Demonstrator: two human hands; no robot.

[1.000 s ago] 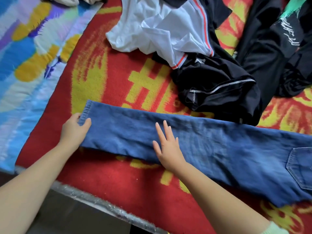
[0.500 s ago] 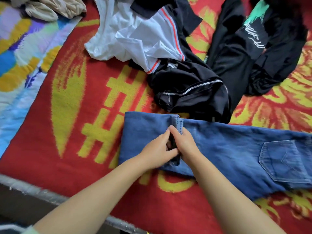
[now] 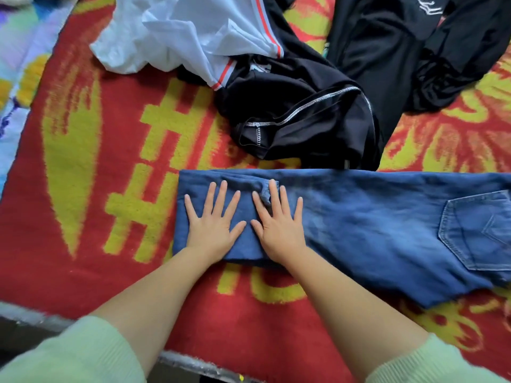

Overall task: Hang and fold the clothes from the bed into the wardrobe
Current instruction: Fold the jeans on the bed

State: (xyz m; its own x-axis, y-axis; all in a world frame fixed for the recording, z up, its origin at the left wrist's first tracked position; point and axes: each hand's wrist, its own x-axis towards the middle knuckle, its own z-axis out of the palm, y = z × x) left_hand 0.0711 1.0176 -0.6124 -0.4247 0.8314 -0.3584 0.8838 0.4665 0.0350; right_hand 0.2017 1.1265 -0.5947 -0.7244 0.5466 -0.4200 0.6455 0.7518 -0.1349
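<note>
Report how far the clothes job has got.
Done: the jeans have one fold, leg end doubled over. In hand: left hand and right hand press that fold flat. Left: further folds, plus the white shirt and black garments lying loose on the bed.

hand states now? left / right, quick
Left hand: open, fingers spread, pressing flat on the folded end of the jeans.
Right hand: open, flat on the jeans at the turned-back hem; holding nothing.
</note>
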